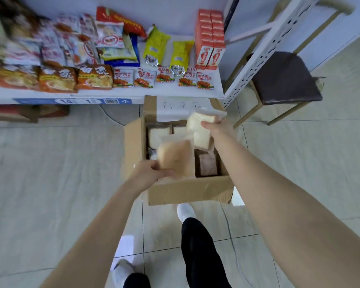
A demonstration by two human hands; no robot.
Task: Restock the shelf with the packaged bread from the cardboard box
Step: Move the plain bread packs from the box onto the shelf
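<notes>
Clear, blurred plastic wraps both loaves: the left hand (151,173) curls round a tan, soft-cornered bread pack (178,159) at frame centre, while the right hand (218,126) pinches a pale white sliced-bread pack (197,129) just above it. Both packs hang over the open brown cardboard box (185,192), which holds more packs, below the white snack-laden shelf (175,92).

I see a white shelf (164,91) carrying noodle packs (58,79) at front left, snack packets (144,78) along the front, and yellow bags (155,45) and orange cartons (210,40) behind. On the tiled floor (50,173) below stand an open box (187,192) and a chair (285,80).
</notes>
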